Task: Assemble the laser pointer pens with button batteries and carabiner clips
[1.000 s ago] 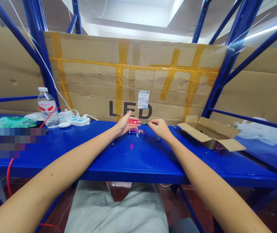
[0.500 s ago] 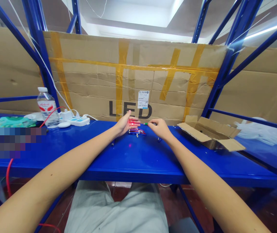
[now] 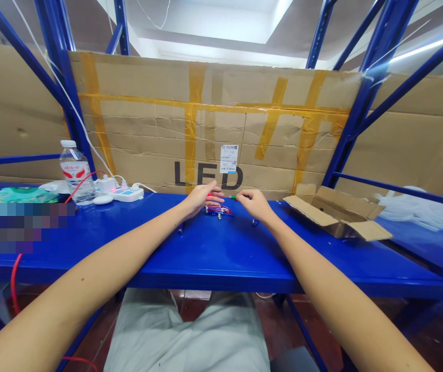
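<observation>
My right hand [image 3: 257,203] is closed around a small green laser pointer [image 3: 234,197], whose tip sticks out to the left; the rest is hidden in my fingers. Across a short gap, my left hand [image 3: 204,199] is held up with its fingers stretched out and nothing in it. Red light glows on those fingers. Just below the left fingertips, several slim, shiny red and blue metallic tubes [image 3: 218,210] lie together on the blue table [image 3: 221,253]. A small blue piece [image 3: 255,222] rests under my right wrist. Another small dark piece [image 3: 180,230] is near my left forearm.
An open cardboard box [image 3: 333,212] stands to the right. At the left are a water bottle [image 3: 76,175], a white power strip [image 3: 127,193] with cords, and a green soft pack [image 3: 21,195]. A large taped cardboard sheet [image 3: 147,129] rises along the back edge.
My left hand has turned slightly and its fingers have come down a little. The bright red spot on its palm has shrunk to a glow, and the red dot on the table is gone.
</observation>
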{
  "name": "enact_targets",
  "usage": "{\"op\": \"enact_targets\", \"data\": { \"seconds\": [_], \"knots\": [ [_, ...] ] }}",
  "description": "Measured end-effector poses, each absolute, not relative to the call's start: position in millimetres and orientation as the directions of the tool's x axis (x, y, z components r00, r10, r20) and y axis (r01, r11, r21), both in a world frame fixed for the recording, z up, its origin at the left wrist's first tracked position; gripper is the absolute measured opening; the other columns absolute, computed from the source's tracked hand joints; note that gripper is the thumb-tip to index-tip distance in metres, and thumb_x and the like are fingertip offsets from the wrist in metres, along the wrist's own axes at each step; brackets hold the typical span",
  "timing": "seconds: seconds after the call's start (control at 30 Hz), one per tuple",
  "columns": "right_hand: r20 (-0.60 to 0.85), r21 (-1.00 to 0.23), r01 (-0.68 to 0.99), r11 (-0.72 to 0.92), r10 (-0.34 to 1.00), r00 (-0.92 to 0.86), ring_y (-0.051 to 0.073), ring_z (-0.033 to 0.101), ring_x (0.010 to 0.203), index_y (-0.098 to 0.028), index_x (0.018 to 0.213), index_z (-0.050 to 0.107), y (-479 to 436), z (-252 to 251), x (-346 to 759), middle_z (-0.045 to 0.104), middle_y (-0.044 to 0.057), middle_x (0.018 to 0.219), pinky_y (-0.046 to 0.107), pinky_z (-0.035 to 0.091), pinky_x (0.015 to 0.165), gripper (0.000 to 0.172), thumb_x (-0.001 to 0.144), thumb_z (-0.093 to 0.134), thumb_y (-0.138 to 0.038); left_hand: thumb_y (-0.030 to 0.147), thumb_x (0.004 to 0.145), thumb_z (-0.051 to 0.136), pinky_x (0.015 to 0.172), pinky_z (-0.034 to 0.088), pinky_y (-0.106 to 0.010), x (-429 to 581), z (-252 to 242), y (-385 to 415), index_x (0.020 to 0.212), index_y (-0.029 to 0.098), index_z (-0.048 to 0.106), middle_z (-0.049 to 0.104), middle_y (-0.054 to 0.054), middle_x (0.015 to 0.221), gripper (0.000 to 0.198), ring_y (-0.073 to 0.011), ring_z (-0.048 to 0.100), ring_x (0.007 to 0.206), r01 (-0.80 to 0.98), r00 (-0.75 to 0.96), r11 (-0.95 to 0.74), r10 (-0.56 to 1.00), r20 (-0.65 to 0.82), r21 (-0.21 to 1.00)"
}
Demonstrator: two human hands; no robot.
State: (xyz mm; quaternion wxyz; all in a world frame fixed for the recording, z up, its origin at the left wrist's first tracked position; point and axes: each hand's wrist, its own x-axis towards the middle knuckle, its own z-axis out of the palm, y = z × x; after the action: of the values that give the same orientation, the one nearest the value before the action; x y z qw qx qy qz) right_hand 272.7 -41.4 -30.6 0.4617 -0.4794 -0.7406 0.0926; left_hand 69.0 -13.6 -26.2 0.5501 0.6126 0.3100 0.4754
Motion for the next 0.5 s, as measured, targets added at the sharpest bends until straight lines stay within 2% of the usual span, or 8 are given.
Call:
{"op": "enact_targets", "data": {
  "seconds": [0.07, 0.13, 0.23, 0.33, 0.43, 0.5],
  "knots": [
    [0.556, -0.636, 0.571, 0.520, 0.821, -0.129, 0.014, 0.051, 0.059, -0.015, 0.067, 0.067, -41, -32, 271, 0.057, 0.001, 0.056, 0.026, 0.038, 0.057, 0.028, 0.079, 0.051, -0.034, 0.033, 0.085, 0.065, 0.078, 0.054, -0.038, 69, -29, -15, 0.093, 0.013, 0.067, 0.072, -0.013, 0.095, 0.022, -0.0216, 0.069, 0.080, -0.017, 0.358, -0.364, 0.868, 0.345, 0.931],
    [0.476, -0.713, 0.499, 0.492, 0.863, -0.171, 0.012, 0.045, 0.050, -0.016, 0.068, 0.064, -41, -34, 268, 0.049, -0.002, 0.050, 0.025, 0.035, 0.050, 0.030, 0.081, 0.051, -0.039, 0.026, 0.078, 0.070, 0.079, 0.052, -0.036, 70, -32, -16, 0.094, 0.015, 0.068, 0.072, -0.010, 0.091, 0.019, -0.0201, 0.067, 0.080, 0.093, 0.381, -0.529, 0.801, 0.461, 0.843],
    [0.329, -0.840, 0.373, 0.394, 0.917, -0.227, 0.008, 0.033, 0.041, -0.018, 0.062, 0.052, -42, -36, 262, 0.034, -0.006, 0.046, 0.023, 0.027, 0.041, 0.035, 0.082, 0.056, -0.046, 0.026, 0.079, 0.066, 0.077, 0.049, -0.032, 69, -35, -18, 0.096, 0.018, 0.069, 0.071, -0.006, 0.087, 0.019, -0.0184, 0.063, 0.079, 0.234, 0.447, -0.703, 0.691, 0.568, 0.672],
    [0.228, -0.928, 0.239, 0.286, 0.942, -0.246, 0.006, 0.026, 0.040, -0.019, 0.064, 0.047, -44, -37, 259, 0.027, -0.009, 0.048, 0.021, 0.019, 0.038, 0.035, 0.081, 0.060, -0.047, 0.027, 0.083, 0.060, 0.073, 0.046, -0.031, 67, -35, -20, 0.097, 0.019, 0.070, 0.070, -0.005, 0.083, 0.019, -0.0173, 0.060, 0.074, 0.344, 0.530, -0.784, 0.616, 0.583, 0.517],
    [0.225, -0.945, 0.184, 0.269, 0.947, -0.231, 0.007, 0.033, 0.042, -0.018, 0.080, 0.054, -43, -36, 261, 0.036, -0.008, 0.053, 0.020, 0.021, 0.039, 0.021, 0.079, 0.064, -0.036, 0.026, 0.084, 0.057, 0.072, 0.045, -0.031, 65, -34, -19, 0.097, 0.019, 0.071, 0.070, -0.005, 0.083, 0.020, -0.0184, 0.059, 0.074, 0.411, 0.534, -0.802, 0.597, 0.598, 0.433],
    [0.271, -0.932, 0.192, 0.306, 0.944, -0.190, 0.008, 0.041, 0.046, -0.018, 0.093, 0.055, -39, -37, 264, 0.047, -0.006, 0.059, 0.020, 0.029, 0.041, 0.023, 0.074, 0.066, -0.023, 0.027, 0.084, 0.058, 0.073, 0.044, -0.032, 63, -33, -18, 0.095, 0.019, 0.071, 0.069, -0.005, 0.083, 0.019, -0.0191, 0.059, 0.075, 0.443, 0.493, -0.784, 0.619, 0.612, 0.436]
  ]
}}
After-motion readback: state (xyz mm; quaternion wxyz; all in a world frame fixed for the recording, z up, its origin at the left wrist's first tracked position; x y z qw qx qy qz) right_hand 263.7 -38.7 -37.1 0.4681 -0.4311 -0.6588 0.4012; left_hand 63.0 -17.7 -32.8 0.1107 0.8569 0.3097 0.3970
